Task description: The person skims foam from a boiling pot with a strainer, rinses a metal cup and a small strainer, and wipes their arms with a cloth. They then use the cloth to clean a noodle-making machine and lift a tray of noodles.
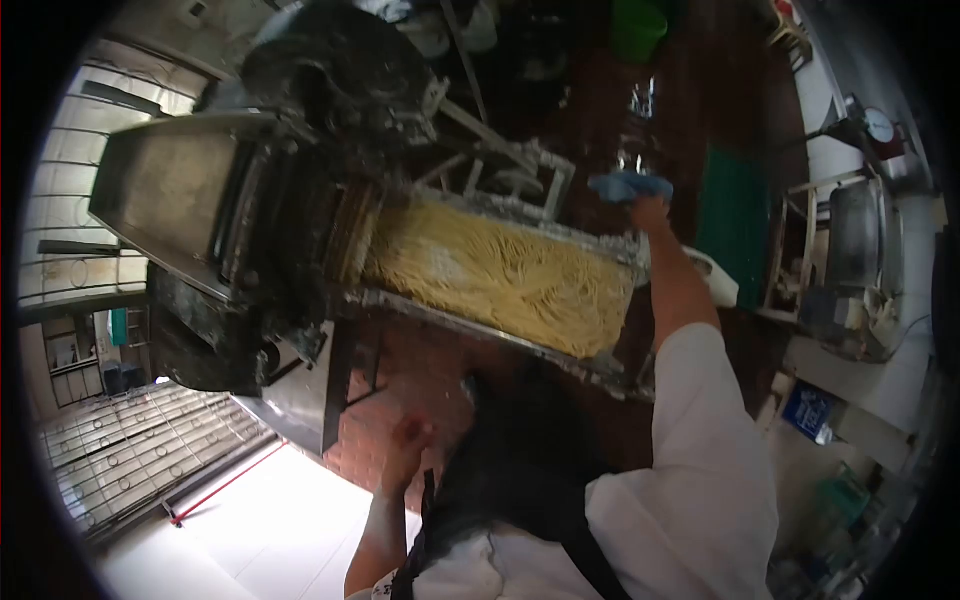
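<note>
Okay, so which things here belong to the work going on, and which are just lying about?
Part of the work, it seems:
Blue cloth, in the right hand
Noodles
Tray holding them
Dark machine at its end

Probably just lying about:
Green container
Green sheet
Blue package

Crumpled blue cloth (628, 186) near yellow noodles (500, 270)

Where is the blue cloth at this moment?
In the head view, the blue cloth is right of centre, in the right hand, near the far right corner of the noodle tray.
</note>
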Demonstrator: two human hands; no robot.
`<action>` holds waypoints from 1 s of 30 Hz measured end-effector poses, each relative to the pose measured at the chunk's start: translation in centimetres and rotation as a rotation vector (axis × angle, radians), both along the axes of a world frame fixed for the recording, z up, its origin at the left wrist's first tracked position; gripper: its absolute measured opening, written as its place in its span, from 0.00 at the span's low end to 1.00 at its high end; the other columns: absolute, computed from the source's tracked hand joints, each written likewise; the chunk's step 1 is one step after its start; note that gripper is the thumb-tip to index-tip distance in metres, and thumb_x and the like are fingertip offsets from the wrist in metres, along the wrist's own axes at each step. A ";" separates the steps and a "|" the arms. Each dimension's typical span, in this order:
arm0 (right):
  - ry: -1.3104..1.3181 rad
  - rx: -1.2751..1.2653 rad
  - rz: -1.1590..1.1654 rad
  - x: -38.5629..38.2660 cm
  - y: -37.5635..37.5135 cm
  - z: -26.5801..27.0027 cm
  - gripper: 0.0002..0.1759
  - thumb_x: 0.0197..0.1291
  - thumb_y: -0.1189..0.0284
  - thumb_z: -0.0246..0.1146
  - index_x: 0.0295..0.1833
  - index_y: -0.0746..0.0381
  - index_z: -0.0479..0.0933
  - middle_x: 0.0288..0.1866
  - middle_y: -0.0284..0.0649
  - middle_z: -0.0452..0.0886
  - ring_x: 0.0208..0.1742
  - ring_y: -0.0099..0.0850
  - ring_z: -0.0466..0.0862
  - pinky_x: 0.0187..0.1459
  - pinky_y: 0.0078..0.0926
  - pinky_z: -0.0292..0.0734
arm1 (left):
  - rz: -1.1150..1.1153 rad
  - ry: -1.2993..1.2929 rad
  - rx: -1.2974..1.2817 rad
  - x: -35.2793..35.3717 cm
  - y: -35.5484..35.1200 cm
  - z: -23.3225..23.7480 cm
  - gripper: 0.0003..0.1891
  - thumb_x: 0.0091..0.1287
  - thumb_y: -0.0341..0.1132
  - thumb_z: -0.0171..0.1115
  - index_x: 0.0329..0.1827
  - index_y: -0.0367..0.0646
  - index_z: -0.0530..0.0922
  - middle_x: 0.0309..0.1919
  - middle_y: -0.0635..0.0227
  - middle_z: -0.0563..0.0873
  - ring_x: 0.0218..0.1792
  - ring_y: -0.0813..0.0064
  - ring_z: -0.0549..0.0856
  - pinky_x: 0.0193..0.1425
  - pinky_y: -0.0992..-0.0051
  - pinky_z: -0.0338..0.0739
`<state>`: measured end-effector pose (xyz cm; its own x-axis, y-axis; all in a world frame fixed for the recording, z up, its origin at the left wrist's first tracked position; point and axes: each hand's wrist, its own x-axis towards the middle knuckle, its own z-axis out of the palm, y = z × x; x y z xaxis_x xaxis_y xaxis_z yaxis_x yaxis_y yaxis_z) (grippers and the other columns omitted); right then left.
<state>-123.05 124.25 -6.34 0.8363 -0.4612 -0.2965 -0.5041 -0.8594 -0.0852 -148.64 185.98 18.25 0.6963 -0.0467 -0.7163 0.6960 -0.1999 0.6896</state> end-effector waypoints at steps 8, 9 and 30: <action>-0.455 0.728 -0.213 -1.7 1.5 4.9 0.28 0.56 0.72 0.63 0.65 0.59 0.75 0.60 0.43 0.80 0.54 0.40 0.82 0.52 0.37 0.79 | -0.087 -0.046 -0.077 2.0 -0.2 1.3 0.20 0.72 0.37 0.63 0.63 0.37 0.76 0.46 0.62 0.86 0.42 0.73 0.87 0.45 0.75 0.81; -0.491 0.884 -0.218 -3.0 3.4 8.6 0.29 0.56 0.75 0.62 0.66 0.58 0.74 0.61 0.41 0.79 0.54 0.38 0.82 0.51 0.35 0.79 | -0.089 -0.063 -0.126 2.9 -1.0 2.2 0.20 0.73 0.38 0.62 0.63 0.37 0.76 0.47 0.61 0.86 0.43 0.73 0.87 0.46 0.75 0.81; -0.474 1.039 -0.095 -27.0 37.2 40.4 0.19 0.64 0.64 0.67 0.54 0.65 0.78 0.42 0.44 0.84 0.44 0.33 0.84 0.46 0.33 0.78 | -1.319 -0.998 0.090 13.3 -3.4 12.0 0.20 0.77 0.41 0.49 0.63 0.36 0.75 0.48 0.44 0.85 0.52 0.49 0.85 0.61 0.60 0.78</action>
<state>-150.08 161.46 34.06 0.9404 -0.2451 -0.2355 -0.2911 -0.2226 -0.9305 -135.33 182.57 30.23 0.3710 -0.9257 -0.0735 -0.6549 -0.3169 0.6860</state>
